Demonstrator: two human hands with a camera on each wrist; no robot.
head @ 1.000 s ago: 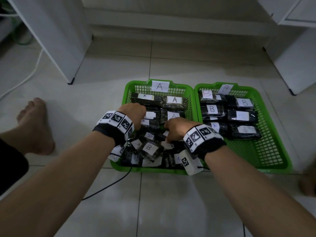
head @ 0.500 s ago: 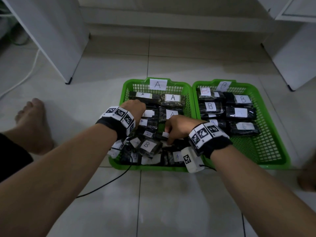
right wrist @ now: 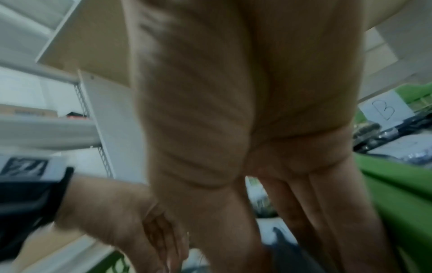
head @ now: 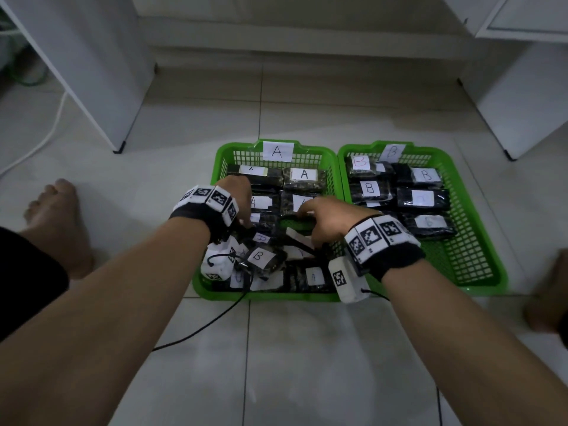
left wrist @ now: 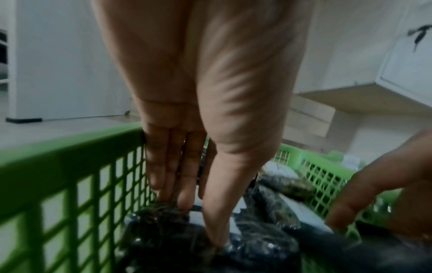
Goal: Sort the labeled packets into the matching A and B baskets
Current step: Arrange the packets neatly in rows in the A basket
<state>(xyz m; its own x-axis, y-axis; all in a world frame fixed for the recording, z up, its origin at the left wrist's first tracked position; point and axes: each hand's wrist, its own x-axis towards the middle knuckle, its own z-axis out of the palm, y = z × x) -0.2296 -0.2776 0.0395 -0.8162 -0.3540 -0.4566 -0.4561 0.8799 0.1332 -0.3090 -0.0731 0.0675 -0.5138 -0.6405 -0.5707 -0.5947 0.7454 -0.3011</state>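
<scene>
left hand [left wrist: 187, 166] – fingers straight, pressing packet [left wrist: 210, 245] | right hand [head: 325, 219] – grip unclear; head view alone shows A basket [head: 233, 152] label

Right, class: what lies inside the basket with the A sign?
Inside the A basket: dark packets, mostly A-labelled, and one B packet in front. Both hands cover the middle packets.

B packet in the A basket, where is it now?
Head view: B packet lies tilted on the pile at the A basket's near-left corner, just below the left hand.
</scene>
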